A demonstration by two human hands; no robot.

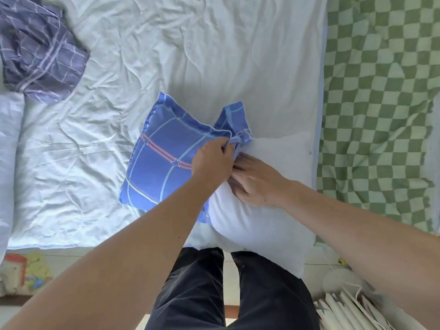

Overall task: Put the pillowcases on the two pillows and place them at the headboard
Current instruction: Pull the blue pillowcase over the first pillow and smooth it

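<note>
A blue pillowcase point(164, 158) with pale lines and orange star stripes lies on the bed, part of a white pillow point(259, 220) inside it. My left hand point(212, 160) is shut on the pillowcase's open edge. My right hand point(254, 179) presses flat on the bare white pillow right beside that opening, fingers spread. The pillow's uncovered end hangs over the near bed edge. A second, purple-grey checked pillowcase point(40, 51) lies crumpled at the far left. Below it, another white pillow point(9, 148) shows at the left edge.
The bed is covered by a wrinkled pale quilt point(166, 55). A green-and-white checked sheet point(378, 108) covers the right side. My dark trousers point(228, 289) stand at the bed's near edge. White slats and a cord point(345, 306) sit at the lower right.
</note>
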